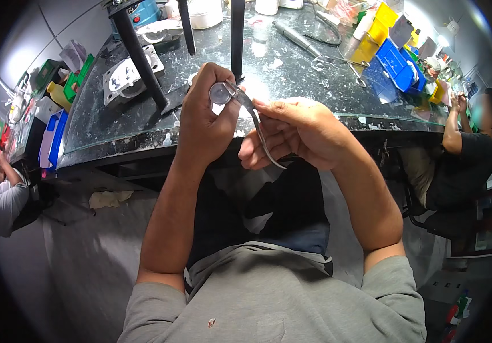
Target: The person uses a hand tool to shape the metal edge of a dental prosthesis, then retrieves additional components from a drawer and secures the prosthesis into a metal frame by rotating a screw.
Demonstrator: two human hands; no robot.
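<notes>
Above the front edge of the bench, my left hand [206, 108] is closed around a small round piece [219, 93] with a greyish translucent face and a pale rim. My right hand [306, 128] has its thumb and fingers on a slim, curved metal tool [262, 134] that looks like pliers. The tool's upper end meets the side of the round piece, beside my left thumb. Its handle bends down past my right fingers, which are partly curled. How my left fingers wrap the piece underneath is hidden.
Black metal legs [142, 64] stand on the dark, white-spattered bench [337, 120]. A plaster-smeared metal block [134, 75] lies left, a grey handpiece [295, 39] far right. Blue [393, 66] and yellow bins [384, 26] line the right. Another person [466, 148] sits right, another [8, 197] left.
</notes>
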